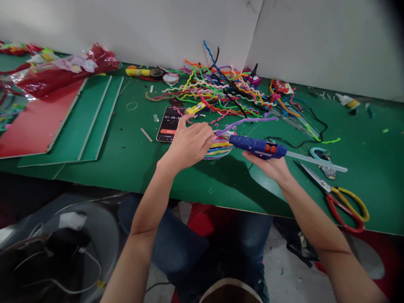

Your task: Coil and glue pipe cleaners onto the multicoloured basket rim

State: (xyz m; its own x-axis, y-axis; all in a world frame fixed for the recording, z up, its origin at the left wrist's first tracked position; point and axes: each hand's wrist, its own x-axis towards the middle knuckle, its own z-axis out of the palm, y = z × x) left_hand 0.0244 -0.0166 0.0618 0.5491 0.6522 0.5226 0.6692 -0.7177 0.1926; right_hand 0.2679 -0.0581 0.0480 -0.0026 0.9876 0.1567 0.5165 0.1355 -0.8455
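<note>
A blue hot glue gun with a clear glue stick in its rear is gripped in my right hand. The gun's nozzle points left and meets a rounded piece of striped, multicoloured pipe cleaners on the table. My left hand is closed at the left edge of that piece, its fingertips pinching a purple pipe cleaner. The free end of the purple pipe cleaner runs right, above the gun. My left fingers and the back of my hand hide part of the striped piece.
Behind my hands lies a heap of coloured pipe cleaners. A phone showing a timer is beside my left hand. Scissors lie at the right front edge. Red and green boards and a plastic-wrapped red bundle occupy the left.
</note>
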